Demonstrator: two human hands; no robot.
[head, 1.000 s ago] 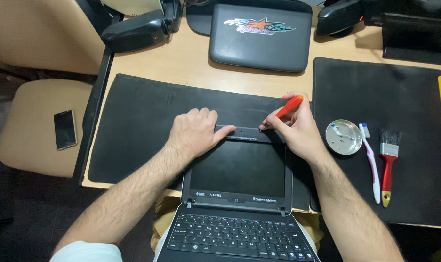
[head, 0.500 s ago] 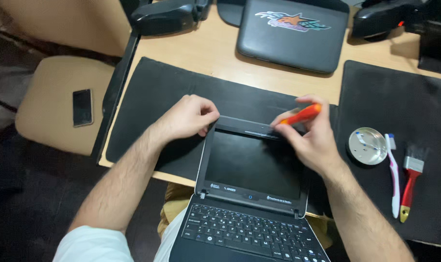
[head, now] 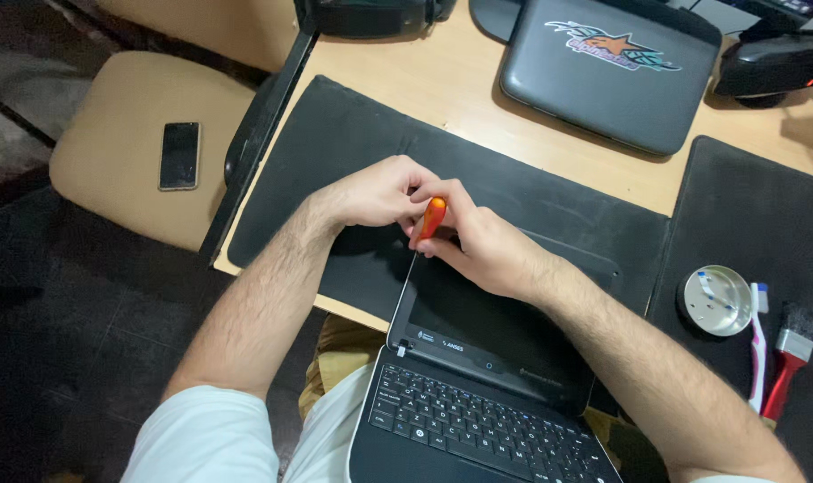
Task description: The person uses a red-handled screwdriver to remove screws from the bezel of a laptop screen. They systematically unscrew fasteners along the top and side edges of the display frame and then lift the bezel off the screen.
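Note:
A small black laptop (head: 478, 358) lies open, its keyboard over my lap and its screen flat on the black mat (head: 353, 152). My right hand (head: 482, 246) grips an orange-handled screwdriver (head: 432, 218), tip pointing down at the screen's top left corner. My left hand (head: 379, 192) rests curled on that same corner, touching the right hand's fingers. The screwdriver's tip is hidden behind the hands.
A closed grey laptop with a sticker (head: 607, 67) lies at the back of the wooden desk. A round metal tin (head: 717, 300), a toothbrush (head: 759, 344) and a red-handled brush (head: 786, 353) sit on the right mat. A phone (head: 179, 155) lies on a chair at left.
My right hand has carried the screwdriver from the middle of the screen's top edge to its left corner, meeting the left hand. The camera view has shifted left.

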